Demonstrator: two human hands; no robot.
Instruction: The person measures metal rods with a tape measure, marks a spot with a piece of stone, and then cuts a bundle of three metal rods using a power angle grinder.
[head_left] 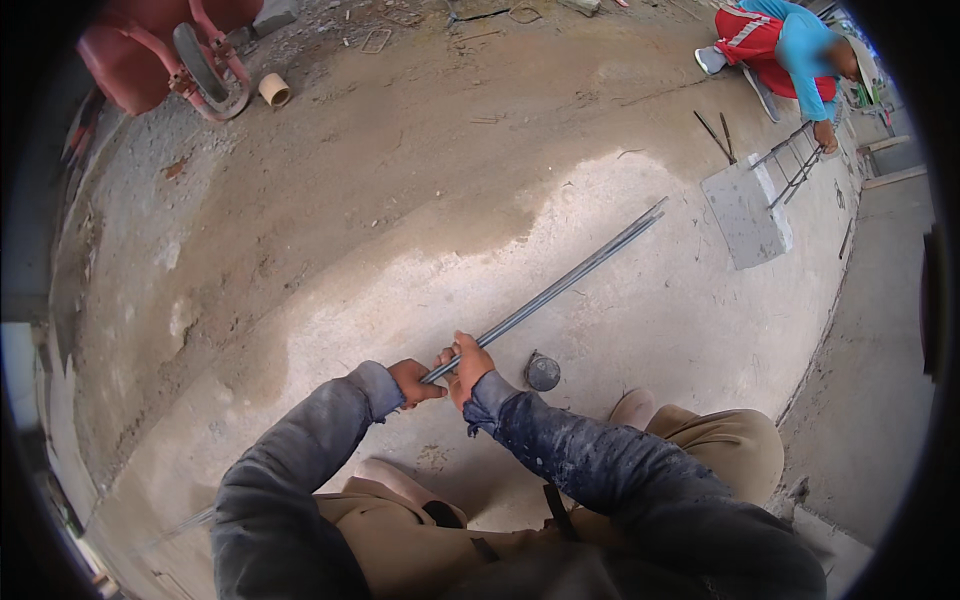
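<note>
A thin bundle of grey metal rods [570, 278] slants from my hands up to the right over the pale floor. My left hand [412, 383] is closed round the near end of the bundle. Just beyond it, my right hand [466, 370] grips the same rods, thumb on top. The two hands are close together, in front of my bent knees. To the right of my right hand, a small round dark object [542, 372] lies on the floor; its kind is unclear.
At the upper right a crouching person [795, 50] holds a ladder-shaped rebar frame [795, 165] by a grey slab [742, 218]. A long-handled tool [722, 138] lies near it. A red wheelbarrow [130, 65] and short beige pipe [274, 90] are at the upper left.
</note>
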